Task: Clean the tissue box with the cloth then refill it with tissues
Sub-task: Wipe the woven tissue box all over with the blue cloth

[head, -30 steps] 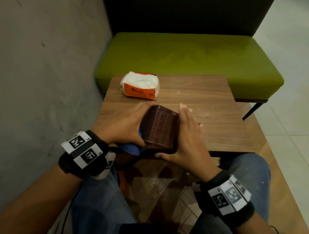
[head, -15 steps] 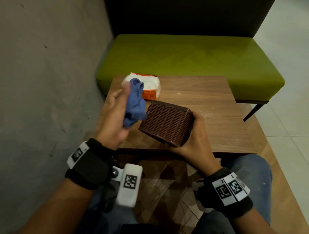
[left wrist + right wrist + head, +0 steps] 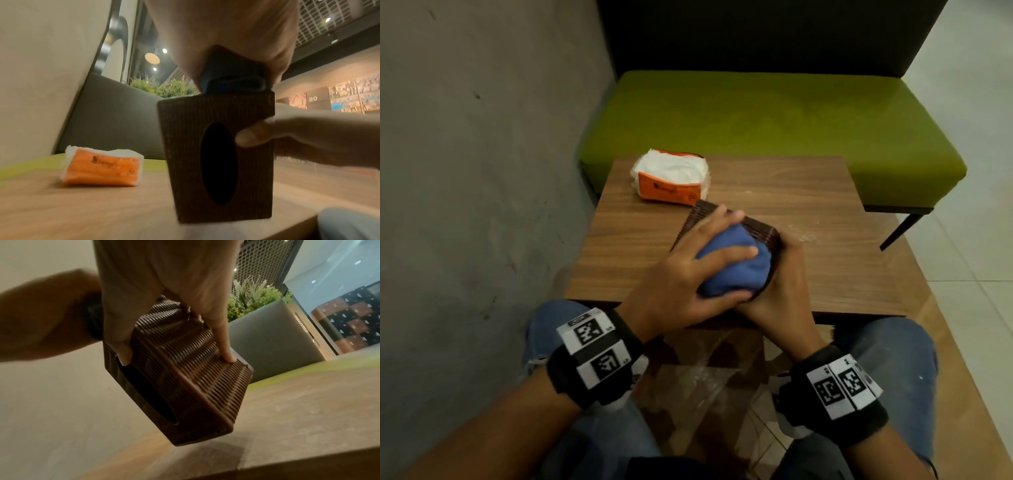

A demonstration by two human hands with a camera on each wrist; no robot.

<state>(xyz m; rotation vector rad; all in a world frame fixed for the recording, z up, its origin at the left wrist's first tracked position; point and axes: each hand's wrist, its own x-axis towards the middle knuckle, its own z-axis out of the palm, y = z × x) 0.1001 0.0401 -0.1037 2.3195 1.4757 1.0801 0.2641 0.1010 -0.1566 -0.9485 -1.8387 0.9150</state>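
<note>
The brown woven tissue box [image 3: 762, 231] is tilted over the table's front edge, gripped from the right by my right hand [image 3: 782, 274]. In the right wrist view its fingers [image 3: 226, 353] curl round the box [image 3: 195, 378], one at the oval slot. My left hand [image 3: 726, 257] holds the bunched blue cloth [image 3: 732, 270] and presses it onto the box face turned toward me. In the left wrist view the cloth [image 3: 232, 81] bulges at the top of the box [image 3: 185, 146]. An orange and white tissue pack [image 3: 671, 176] lies at the table's far left.
The wooden table [image 3: 825, 205] stands against a grey wall [image 3: 465, 171] on the left. A green bench [image 3: 774, 113] with a dark back runs behind it. My knees sit under the table's near edge. Pale tiled floor lies to the right.
Half a second ago my left hand held the cloth raised beside the box. Now it has come down and presses the cloth onto the box, which my right hand has turned.
</note>
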